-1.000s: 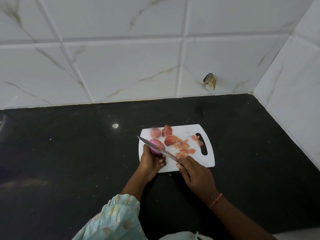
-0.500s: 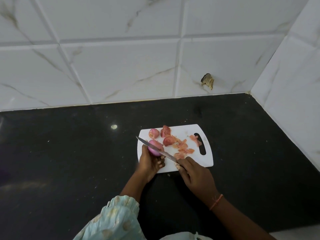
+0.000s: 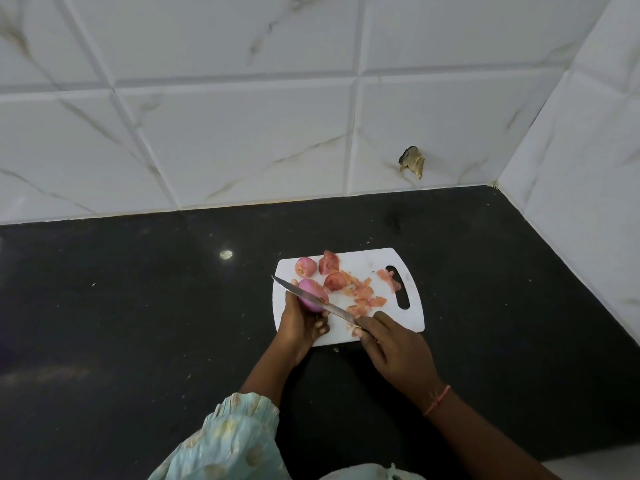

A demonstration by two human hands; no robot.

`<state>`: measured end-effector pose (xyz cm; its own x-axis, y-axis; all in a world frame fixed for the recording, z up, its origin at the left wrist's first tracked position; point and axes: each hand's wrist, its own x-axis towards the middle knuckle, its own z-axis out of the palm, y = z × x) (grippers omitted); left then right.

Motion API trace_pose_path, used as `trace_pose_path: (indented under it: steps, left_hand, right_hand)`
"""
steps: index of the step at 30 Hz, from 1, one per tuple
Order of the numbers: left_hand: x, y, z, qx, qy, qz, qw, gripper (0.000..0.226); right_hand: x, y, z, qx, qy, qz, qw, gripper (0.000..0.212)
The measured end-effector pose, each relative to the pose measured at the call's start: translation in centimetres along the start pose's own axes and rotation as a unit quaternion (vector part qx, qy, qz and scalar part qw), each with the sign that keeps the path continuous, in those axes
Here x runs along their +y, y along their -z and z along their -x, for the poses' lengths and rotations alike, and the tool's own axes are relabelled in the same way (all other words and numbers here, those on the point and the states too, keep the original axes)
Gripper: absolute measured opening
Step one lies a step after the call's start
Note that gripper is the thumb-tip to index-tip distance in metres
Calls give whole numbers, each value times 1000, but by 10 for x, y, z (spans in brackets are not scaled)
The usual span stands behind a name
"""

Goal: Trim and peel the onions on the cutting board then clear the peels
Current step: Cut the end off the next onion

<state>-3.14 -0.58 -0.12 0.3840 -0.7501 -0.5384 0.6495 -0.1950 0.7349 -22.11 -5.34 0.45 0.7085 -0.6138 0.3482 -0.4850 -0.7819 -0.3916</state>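
A white cutting board (image 3: 367, 263) lies on the black counter. My left hand (image 3: 300, 322) grips a peeled purple onion (image 3: 310, 295) over the board's left edge. My right hand (image 3: 394, 344) holds a knife (image 3: 311, 298) by the handle, and its blade lies across the onion, pointing up and left. A small onion (image 3: 304, 266) sits at the board's back left. Two reddish onion pieces (image 3: 329, 262) (image 3: 335, 281) lie beside it. Loose pink peels (image 3: 363, 294) are scattered over the middle of the board, and more peels (image 3: 389, 278) lie by the handle slot.
The black counter (image 3: 138, 323) stretches left and right of the board. White marble-look tiled walls (image 3: 242, 133) close off the back and the right side. A chipped hole (image 3: 411, 161) marks the back wall. A small pale spot (image 3: 226, 254) sits on the counter left of the board.
Both hands, the knife and the onion have stayed in nearly the same place; only the camera view has shifted a little.
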Motion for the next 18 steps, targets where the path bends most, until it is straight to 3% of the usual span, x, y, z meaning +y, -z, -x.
trace_pose_path:
  steps: [9,14,18]
  left_hand:
    - [4,1,1,3,23,16,1000,66]
    - [4,1,2,-2,22,16,1000,67]
    - [2,-1,1,3,16,0,1000,68]
  right_hand:
    - [0,-5,-2,-6,-11,-16,1000,34]
    - [19,-7,2,2,-74,-5,997,27]
    - [11,-3,4,-1,-39,-6,999,28]
